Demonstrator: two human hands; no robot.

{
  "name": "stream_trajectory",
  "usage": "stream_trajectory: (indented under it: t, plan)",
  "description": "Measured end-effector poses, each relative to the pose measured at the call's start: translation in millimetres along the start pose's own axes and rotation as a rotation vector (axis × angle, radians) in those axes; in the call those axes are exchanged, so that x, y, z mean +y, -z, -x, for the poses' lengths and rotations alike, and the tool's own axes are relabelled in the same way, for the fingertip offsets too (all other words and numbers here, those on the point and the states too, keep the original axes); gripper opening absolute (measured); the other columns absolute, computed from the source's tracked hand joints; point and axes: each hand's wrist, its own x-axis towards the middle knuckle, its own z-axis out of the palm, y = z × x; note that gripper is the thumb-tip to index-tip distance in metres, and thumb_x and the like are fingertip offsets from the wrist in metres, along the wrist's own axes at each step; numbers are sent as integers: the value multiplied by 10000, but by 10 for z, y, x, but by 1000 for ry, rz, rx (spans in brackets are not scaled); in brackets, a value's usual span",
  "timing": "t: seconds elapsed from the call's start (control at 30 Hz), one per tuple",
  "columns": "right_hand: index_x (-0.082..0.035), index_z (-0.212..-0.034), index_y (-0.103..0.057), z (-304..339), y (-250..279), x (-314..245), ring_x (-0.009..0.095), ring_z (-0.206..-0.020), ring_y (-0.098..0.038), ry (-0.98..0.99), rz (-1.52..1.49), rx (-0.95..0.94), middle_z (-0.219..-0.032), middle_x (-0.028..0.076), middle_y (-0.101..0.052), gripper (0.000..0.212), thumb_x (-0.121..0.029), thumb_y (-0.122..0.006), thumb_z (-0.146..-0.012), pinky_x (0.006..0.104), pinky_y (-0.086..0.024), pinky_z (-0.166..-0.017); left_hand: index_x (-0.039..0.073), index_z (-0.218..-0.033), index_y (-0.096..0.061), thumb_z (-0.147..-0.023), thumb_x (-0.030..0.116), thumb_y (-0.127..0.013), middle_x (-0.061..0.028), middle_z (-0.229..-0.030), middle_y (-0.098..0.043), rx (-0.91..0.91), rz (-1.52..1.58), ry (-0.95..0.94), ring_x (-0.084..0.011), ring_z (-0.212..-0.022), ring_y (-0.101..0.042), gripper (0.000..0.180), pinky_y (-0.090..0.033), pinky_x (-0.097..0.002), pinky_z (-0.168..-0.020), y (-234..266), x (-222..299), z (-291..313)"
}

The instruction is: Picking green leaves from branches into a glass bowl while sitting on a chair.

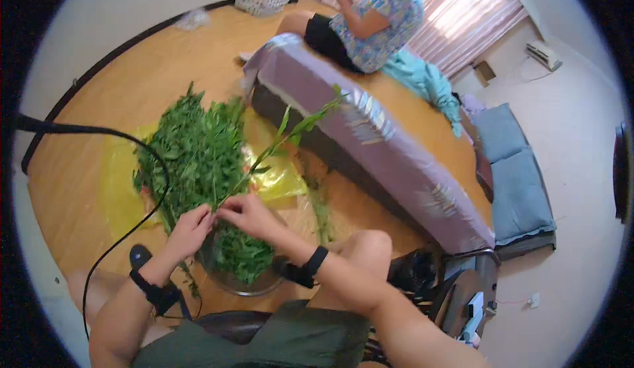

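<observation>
Both of my hands meet above a metal bowl (254, 291) that holds picked green leaves (243, 257). My left hand (192, 230) is closed, fingertips pinched together near the lower end of a long leafy stem (271, 148). Close beside it, my right hand (246, 215) pinches the same stem, which slants up and to the right toward the bed. Beyond my hands a large heap of leafy green stems (195, 147) lies on a yellow plastic sheet (122, 189). The exact grip of the fingertips is too small to make out.
Loose stripped stems (321, 213) lie on the floor right of the bowl. A bed (396, 170) with a lilac cover runs along the right, and a person (380, 28) sits on it. A black cable (125, 229) hangs across the left side.
</observation>
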Motion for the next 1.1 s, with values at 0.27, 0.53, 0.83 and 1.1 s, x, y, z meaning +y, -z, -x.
stream_trajectory:
  t: [0.27,0.53,0.83,1.1]
  plan:
    - [-13,-824,-702,-181,181,-84,150,-601,-609,8,213,-57,-669,124,-663,270,-274,-664,-769,337,-495,-595,11,-852,-565,-906,197,-494,-152,-706,-544,68,-182,-79,-286,-674,-556,205,-441,-363,-635,26,-132,-186]
    - [-1,-832,-706,105,275,118,101,-573,-575,-116,428,-319,-637,74,-646,255,-251,-676,-796,282,-456,-553,27,-913,-636,-918,197,-517,-33,-684,-610,153,-120,29,-111,-571,-559,208,-452,-274,-568,229,-185,-245]
    - [-5,-866,-708,96,160,-457,193,-560,-605,115,387,157,-684,116,-666,263,-259,-712,-800,323,-486,-575,29,-1020,-633,-912,239,-613,-10,-766,-627,119,105,136,-66,-581,-563,237,-434,-209,-470,212,-109,-153]
    - [-4,-877,-699,-36,94,-202,311,-699,-657,-106,225,-42,-773,174,-675,317,-309,-702,-790,360,-510,-649,27,-938,-641,-905,178,-597,-28,-699,-642,-1,103,146,-68,-536,-550,161,-450,-223,-500,52,65,-76]
